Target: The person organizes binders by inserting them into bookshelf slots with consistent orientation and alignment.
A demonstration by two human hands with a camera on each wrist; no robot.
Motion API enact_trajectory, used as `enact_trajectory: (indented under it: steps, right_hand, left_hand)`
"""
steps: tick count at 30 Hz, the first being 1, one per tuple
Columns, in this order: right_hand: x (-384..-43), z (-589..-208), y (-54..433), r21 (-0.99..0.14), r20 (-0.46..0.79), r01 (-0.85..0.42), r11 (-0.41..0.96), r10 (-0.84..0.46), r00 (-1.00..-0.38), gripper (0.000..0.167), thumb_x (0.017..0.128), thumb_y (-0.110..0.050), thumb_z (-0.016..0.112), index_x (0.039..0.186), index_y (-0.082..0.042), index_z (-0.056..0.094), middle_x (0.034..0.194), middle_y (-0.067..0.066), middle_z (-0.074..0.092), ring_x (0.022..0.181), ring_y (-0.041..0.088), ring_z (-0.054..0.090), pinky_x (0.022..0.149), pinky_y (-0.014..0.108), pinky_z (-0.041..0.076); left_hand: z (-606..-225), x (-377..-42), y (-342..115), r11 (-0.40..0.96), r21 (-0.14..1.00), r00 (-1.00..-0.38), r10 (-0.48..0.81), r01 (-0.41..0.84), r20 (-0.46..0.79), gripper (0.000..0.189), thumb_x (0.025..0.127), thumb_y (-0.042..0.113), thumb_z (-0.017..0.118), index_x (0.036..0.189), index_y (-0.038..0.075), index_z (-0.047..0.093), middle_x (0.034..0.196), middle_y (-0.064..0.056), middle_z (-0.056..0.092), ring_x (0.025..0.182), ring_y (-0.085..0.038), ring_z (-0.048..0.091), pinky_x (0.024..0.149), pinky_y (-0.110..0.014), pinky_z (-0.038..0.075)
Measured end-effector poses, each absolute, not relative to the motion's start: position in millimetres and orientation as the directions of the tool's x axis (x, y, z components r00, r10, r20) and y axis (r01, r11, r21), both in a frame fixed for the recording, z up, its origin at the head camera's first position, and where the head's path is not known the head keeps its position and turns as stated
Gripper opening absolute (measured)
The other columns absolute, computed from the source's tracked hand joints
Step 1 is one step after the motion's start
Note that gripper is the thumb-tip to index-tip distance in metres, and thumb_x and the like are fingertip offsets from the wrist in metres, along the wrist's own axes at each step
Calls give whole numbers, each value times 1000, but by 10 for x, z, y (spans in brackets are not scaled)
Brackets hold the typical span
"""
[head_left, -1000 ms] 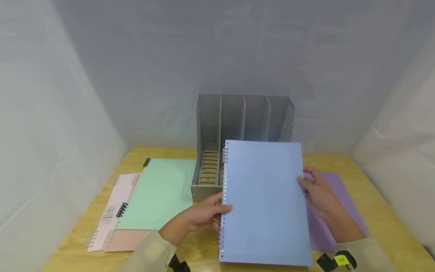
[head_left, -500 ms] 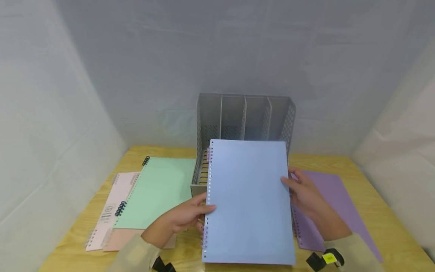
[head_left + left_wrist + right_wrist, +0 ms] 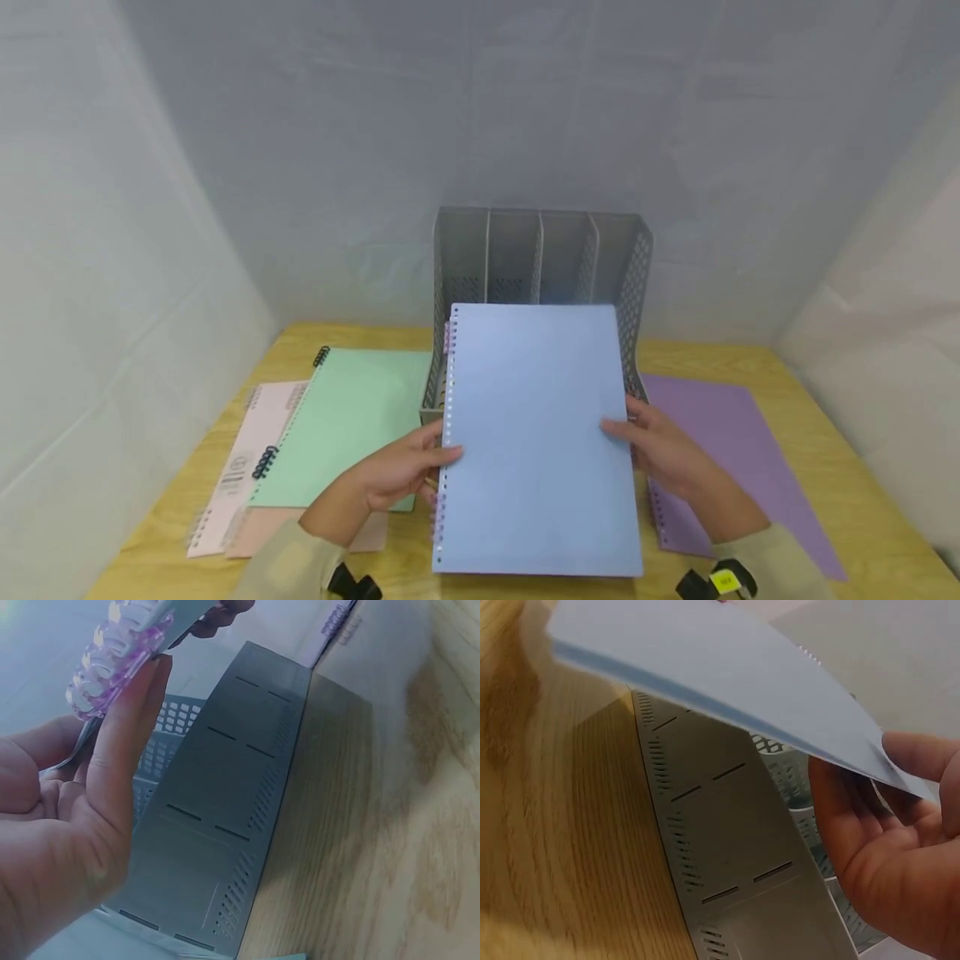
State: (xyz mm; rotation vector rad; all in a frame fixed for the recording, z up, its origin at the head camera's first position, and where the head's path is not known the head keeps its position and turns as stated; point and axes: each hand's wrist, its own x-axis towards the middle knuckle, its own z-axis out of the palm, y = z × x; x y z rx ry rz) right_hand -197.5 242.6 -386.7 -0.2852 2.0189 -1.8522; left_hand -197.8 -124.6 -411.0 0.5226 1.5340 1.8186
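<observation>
A blue spiral notebook (image 3: 536,442) with purple ring binding (image 3: 120,656) along its left edge is held up off the table, tilted, before a grey file rack (image 3: 542,250). My left hand (image 3: 397,471) grips its bound edge, thumb on the cover and fingers behind. On the opposite edge my right hand (image 3: 671,454) pinches it the same way, as the right wrist view also shows, with the thumb on the cover and the fingers beneath. The notebook hides the lower front of the rack in the head view.
Left of the rack lie a green notebook (image 3: 348,425), a pink notebook (image 3: 315,529) partly under it, and a pale pink notebook (image 3: 240,475). A purple notebook (image 3: 738,458) lies on the right. White sheeting (image 3: 112,292) encloses the wooden table (image 3: 840,467).
Both hands have carried the blue notebook to the left, in front of the rack. My right hand now sits slightly lower on its edge, and more of the purple notebook shows.
</observation>
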Motion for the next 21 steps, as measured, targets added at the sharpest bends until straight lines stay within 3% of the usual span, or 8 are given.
enact_trajectory:
  steps: [7,15,21]
  right_hand:
    - [-2024,-3939,2449,-989,-132,82,120,-505,-853,71,99,-15,56,154,-2,13,143,21,44,112,21,60,93,43,51]
    - [-2096,-3969,2546,-999,-54,43,33,-606,-793,63,100,-9,53,152,-3,18,125,1,62,106,23,65,85,44,55]
    - [-2115,-4042,2543,-999,-13,29,-15,-639,-769,55,100,-5,50,151,-10,28,121,1,64,102,23,66,81,44,57]
  left_hand:
    - [-4043,-1986,-1294,-52,972,-679,724,-228,-120,54,104,20,46,153,11,23,116,-13,69,87,-23,71,64,-33,59]
    - [-4024,-2032,-1269,-23,974,-690,709,-224,-142,56,104,22,47,153,11,24,114,-12,69,86,-22,71,62,-30,58]
    - [-4059,-2008,-1289,-13,971,-698,697,-240,-163,57,104,21,46,153,7,21,114,-12,69,87,-21,71,63,-30,58]
